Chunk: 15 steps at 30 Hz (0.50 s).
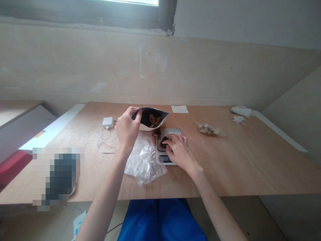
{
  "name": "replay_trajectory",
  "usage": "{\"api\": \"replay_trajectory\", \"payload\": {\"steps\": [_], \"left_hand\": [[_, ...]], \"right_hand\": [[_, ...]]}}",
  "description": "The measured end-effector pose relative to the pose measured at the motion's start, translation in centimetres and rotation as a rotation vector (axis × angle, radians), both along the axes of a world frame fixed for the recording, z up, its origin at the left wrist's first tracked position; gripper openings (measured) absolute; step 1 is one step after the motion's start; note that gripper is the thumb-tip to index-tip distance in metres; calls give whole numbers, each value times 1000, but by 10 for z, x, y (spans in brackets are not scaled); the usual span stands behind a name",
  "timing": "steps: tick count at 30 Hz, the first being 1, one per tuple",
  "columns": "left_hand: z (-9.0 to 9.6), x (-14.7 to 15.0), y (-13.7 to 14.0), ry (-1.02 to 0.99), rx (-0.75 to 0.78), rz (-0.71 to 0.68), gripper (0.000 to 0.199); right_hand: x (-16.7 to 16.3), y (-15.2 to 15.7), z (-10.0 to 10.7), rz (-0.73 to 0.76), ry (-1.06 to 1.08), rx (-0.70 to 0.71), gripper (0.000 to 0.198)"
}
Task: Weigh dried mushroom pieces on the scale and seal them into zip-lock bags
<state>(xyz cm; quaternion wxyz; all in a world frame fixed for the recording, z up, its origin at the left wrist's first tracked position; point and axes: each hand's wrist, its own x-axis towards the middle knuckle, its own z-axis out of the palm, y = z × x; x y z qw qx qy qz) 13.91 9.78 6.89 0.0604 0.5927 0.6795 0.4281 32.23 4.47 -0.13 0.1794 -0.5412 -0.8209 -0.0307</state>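
Note:
My left hand (127,130) grips the rim of an open foil pouch (150,117) and holds it up off the wooden table (225,160); dark and brown dried pieces show inside it. My right hand (178,150) rests on a small kitchen scale (167,144), with its fingers on a dark dried piece (164,141) lying on the platform. Another dark piece (156,132) sits at the scale's far left corner. An empty clear zip bag (144,160) lies crumpled just left of the scale, below my left hand.
A white charger with a coiled cable (107,123) lies left of the pouch. A small filled clear bag (209,129) sits to the right, a paper slip (179,109) behind, and crumpled white tissue (241,111) at the far right. A tiled wall backs the table.

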Motion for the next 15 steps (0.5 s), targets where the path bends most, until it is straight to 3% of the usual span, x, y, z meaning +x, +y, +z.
{"api": "replay_trajectory", "payload": {"steps": [9,15], "left_hand": [[2,1,-1,9,-6,2,24],[1,0,1,15,-9,-5,24]], "right_hand": [[-39,49,-2,-16,-114,-33,27],[-50,55,5,-44,-147,-52,23]]}}
